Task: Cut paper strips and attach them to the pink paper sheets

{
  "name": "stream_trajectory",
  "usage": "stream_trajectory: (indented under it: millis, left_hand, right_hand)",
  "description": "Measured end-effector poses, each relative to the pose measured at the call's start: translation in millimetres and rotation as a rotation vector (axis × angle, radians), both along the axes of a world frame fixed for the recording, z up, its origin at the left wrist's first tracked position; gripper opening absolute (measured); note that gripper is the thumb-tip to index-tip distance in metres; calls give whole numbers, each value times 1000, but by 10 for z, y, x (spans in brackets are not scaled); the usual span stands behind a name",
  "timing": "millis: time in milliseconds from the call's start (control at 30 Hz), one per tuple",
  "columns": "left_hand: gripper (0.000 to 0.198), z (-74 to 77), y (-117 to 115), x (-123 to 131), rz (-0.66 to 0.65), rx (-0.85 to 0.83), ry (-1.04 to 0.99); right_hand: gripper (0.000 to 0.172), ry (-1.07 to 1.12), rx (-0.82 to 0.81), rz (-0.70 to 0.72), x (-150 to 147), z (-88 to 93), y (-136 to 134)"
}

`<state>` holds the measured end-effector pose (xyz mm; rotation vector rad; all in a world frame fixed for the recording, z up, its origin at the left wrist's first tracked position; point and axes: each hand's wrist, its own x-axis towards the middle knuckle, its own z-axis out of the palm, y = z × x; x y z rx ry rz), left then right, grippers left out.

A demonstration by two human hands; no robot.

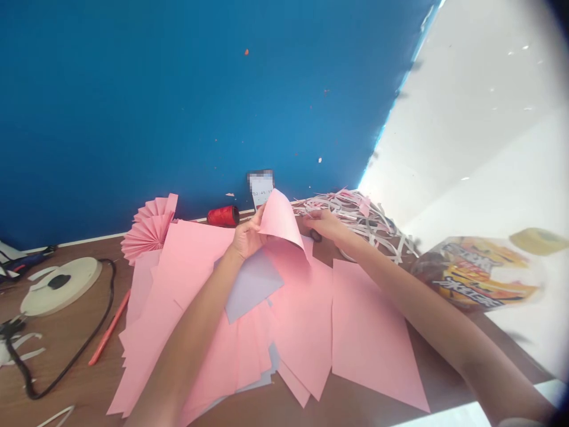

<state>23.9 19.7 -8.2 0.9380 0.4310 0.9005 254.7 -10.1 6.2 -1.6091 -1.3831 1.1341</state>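
My left hand (247,237) pinches the far corner of a pink paper sheet (281,220) and curls it up off the pile. Under it lie several overlapping pink sheets (302,314) and a pale lilac sheet (251,283) on the brown table (75,379). My right hand (323,223) reaches to the far edge of the pile, fingers closed beside a small dark object (315,236) I cannot make out. A separate pink sheet (371,338) lies under my right forearm.
A folded pink paper fan (150,228) and a red thread spool (223,216) stand against the blue wall. A heap of white paper strips (364,216) lies at the far right. A printed plastic bag (478,279), black cable (66,362), orange pencil (109,328) and round disc (60,284) lie around.
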Motion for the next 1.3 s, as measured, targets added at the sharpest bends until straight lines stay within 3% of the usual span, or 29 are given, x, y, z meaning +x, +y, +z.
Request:
stream_trajectory:
  millis: [167, 367, 533, 700, 933, 1100, 1300]
  left_hand:
    - [84, -49, -29, -30, -114, -46, 17]
    - [83, -3, -23, -91, -15, -68, -55]
    - [82, 14, -37, -56, 17, -52, -104]
    - [81, -64, 29, -61, -37, -27, -87]
    - [61, -187, 106, -104, -191, -29, 69]
    - [57, -144, 72, -86, -203, -21, 103]
    - [52, 27, 105, -193, -264, 113, 254]
  right_hand:
    - [10, -32, 14, 9, 11, -29, -2]
    - [27, 225, -61, 161, -29, -9, -37]
    - [23, 290, -85, 291, 18, -23, -28]
    - [18, 2, -119, 145, 58, -36, 16]
    - [24, -685, 67, 164, 190, 12, 50]
    - [24, -777, 106, 264, 221, -81, 80]
    - [26, -788, 226, 366, 214, -123, 75]
